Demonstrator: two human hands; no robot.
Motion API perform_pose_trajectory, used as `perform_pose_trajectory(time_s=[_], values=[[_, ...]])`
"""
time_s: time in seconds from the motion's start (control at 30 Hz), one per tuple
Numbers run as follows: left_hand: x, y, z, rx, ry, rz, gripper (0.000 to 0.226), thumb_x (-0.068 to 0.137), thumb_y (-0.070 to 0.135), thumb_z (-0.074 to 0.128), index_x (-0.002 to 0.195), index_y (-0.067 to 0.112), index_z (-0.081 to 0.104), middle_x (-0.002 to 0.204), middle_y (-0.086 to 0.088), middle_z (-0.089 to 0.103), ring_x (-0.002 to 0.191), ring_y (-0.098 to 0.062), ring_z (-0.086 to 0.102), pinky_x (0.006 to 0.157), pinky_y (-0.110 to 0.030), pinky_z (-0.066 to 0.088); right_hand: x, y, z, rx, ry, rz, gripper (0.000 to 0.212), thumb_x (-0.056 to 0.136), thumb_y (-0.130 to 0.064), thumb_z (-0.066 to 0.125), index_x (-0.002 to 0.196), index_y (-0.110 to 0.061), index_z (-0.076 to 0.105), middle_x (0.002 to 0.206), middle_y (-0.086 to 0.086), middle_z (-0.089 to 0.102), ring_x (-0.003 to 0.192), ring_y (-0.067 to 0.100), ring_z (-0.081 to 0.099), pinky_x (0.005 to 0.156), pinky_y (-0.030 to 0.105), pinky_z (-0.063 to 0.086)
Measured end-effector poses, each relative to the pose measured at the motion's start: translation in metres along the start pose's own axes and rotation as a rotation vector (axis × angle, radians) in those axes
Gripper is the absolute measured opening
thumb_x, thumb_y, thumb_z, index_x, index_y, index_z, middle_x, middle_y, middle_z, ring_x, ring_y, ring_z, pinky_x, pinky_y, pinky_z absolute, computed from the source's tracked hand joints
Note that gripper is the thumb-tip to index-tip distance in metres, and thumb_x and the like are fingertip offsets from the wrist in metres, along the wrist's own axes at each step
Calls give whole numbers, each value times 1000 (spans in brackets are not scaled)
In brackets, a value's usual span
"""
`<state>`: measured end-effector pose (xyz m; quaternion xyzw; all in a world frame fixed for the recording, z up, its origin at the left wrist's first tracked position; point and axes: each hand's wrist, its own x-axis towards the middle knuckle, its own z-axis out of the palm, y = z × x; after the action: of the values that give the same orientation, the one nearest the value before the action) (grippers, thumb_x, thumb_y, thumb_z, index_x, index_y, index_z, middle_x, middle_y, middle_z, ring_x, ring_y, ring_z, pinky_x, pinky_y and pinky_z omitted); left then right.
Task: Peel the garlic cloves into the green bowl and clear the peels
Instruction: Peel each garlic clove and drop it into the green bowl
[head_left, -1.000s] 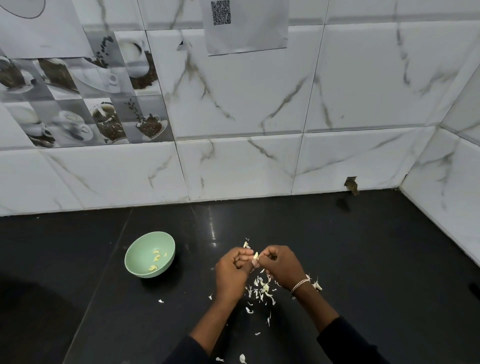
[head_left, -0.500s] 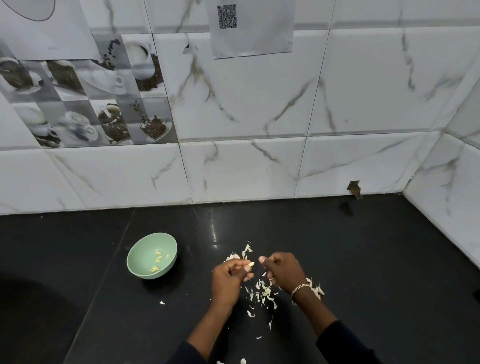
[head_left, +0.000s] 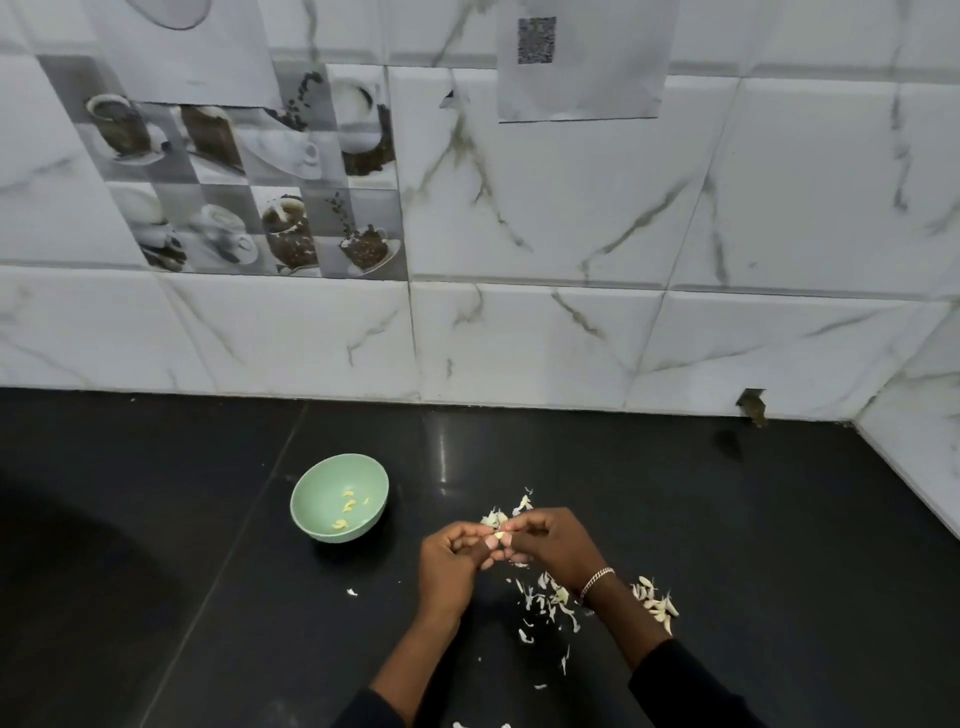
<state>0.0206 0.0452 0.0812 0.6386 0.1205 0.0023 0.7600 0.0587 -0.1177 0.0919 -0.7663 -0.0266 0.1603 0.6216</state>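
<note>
In the head view, your two hands meet low in the middle, above the glossy black stone counter (head_left: 753, 545). Your left hand (head_left: 448, 566) comes up from below with its fingers curled and its fingertips turned towards the right. Your right hand (head_left: 555, 544) reaches in from the right, knuckles up, with a silver chain bracelet (head_left: 597, 576) at the wrist. Both hands pinch one small pale garlic clove (head_left: 500, 535) between their fingertips, so each is closed on it and they touch there. Dark sleeves cover both forearms at the bottom edge.

The round pale green bowl (head_left: 307, 499) stands upright on the counter to the left of your left hand, apart from it, with a few yellowish peeled cloves (head_left: 347, 506) inside. Thin white papery peels (head_left: 550, 605) lie scattered on the counter under and below your right wrist, and a few more lie just beyond your fingertips. A small heap of whitish cloves (head_left: 655, 603) sits just right of the bracelet; whether they are peeled you cannot tell. Behind the counter rises a white marbled tile wall (head_left: 571, 332).
</note>
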Motion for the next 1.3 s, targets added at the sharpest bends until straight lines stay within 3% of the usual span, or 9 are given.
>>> perform_pose_trajectory(time_s=[0.23, 0.43, 0.53, 0.6, 0.7, 0.83, 0.97, 1.1, 1.3], values=[[6, 6, -64, -140, 267, -17, 14, 87, -3, 72, 99, 2, 69, 81, -20, 76, 70, -24, 72, 66, -27, 57, 47, -42, 70, -70, -71, -83, 6, 81, -6, 81, 80, -10, 76, 81, 21, 75, 67, 20, 70, 64, 26, 57], [-1, 1, -118, -180, 379, -45, 13, 88, 1, 73, 100, -1, 70, 80, -20, 75, 70, -25, 72, 66, -28, 56, 102, -72, 149, -235, -107, -91, 9, 81, -5, 79, 83, 1, 73, 64, 11, 69, 51, 7, 63, 53, 19, 52], [-3, 1, -140, -181, 451, -46, 10, 89, 3, 72, 99, 1, 71, 82, -18, 76, 71, -23, 73, 63, -25, 55, 126, -73, 182, -429, -123, -113, 11, 82, -7, 74, 72, -10, 71, 59, 7, 67, 44, 6, 58, 56, 23, 52], [0, 2, -155, -167, 498, -48, 9, 91, 5, 72, 99, 3, 71, 82, -16, 76, 72, -22, 74, 64, -27, 56, 144, -67, 200, -571, -125, -131, 18, 80, -8, 69, 64, -18, 68, 61, 2, 67, 55, 12, 63, 66, 29, 55], [11, 7, -172, -162, 535, -50, 9, 92, 5, 70, 100, 3, 72, 84, -14, 77, 76, -22, 75, 72, -32, 59, 163, -52, 215, -764, -109, -137, 14, 82, -14, 58, 76, -14, 71, 86, 10, 73, 87, 28, 69, 78, 32, 54], [27, 16, -186, -156, 553, -38, 10, 93, 3, 67, 102, 1, 71, 86, -16, 76, 78, -23, 75, 78, -35, 61, 169, -48, 223, -848, -129, -154, 18, 88, -14, 54, 83, -7, 69, 95, 16, 72, 92, 35, 67, 78, 34, 52], [32, 14, -187, -151, 560, -38, 10, 93, 1, 66, 103, 1, 69, 89, -20, 75, 75, -20, 74, 70, -26, 59, 169, -54, 214, -764, -111, -166, 12, 78, -9, 61, 69, -15, 67, 75, 3, 68, 77, 22, 66, 71, 26, 50], [35, 13, -173, -160, 545, -38, 10, 92, 0, 67, 102, 1, 70, 92, -20, 75, 75, -22, 75, 69, -26, 59, 150, -73, 183, -525, -54, -199, 10, 73, -11, 77, 73, -11, 67, 68, -3, 64, 61, 9, 57, 63, 23, 48], [33, 10, -126, -110, 425, -5, 12, 92, -2, 65, 101, 3, 70, 86, -18, 74, 70, -24, 73, 63, -24, 58, 70, -59, 104, -217, 10, -194, 7, 92, -13, 68, 88, -11, 74, 67, -1, 68, 52, 12, 61, 44, 23, 44]])
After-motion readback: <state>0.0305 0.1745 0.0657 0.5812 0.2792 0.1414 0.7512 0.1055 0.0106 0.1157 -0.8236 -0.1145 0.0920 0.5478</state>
